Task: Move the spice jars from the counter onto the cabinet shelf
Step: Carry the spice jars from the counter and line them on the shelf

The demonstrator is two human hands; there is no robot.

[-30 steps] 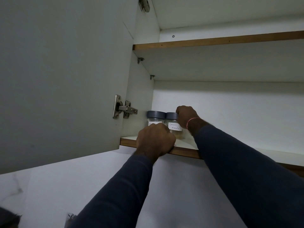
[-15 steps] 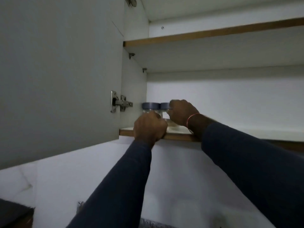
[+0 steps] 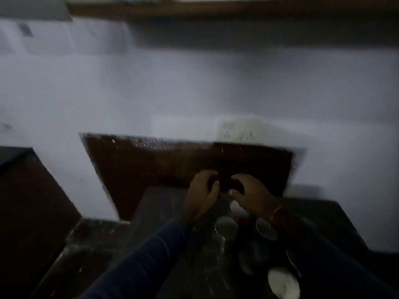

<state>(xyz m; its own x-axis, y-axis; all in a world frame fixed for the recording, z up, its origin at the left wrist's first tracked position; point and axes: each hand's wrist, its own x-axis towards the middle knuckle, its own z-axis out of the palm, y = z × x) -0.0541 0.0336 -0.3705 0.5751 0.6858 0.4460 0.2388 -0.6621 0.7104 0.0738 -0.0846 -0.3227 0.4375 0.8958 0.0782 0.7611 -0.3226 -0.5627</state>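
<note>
Mostly motion blur, dim light. Biggest: white wall [image 3: 194,87] across the middle. Up top, brown cabinet shelf edge [image 3: 216,9], well above everything else. Below the wall, brown panel [image 3: 151,165] and dark speckled counter [image 3: 90,251]. Dark box-like block [image 3: 28,190] at far left. Dark blue sleeves [image 3: 140,262] reaching in from the bottom. Left hand [image 3: 201,195] and right hand [image 3: 252,195] close together over the counter, fingers curled inward toward a dark blob between them. Can't tell whether gripping anything or just hovering. Spice jars [image 3: 225,226] down on the counter, clustered just under and behind both hands, pale round tops showing, count unclear. Orange band [image 3: 276,211] on right wrist.
</note>
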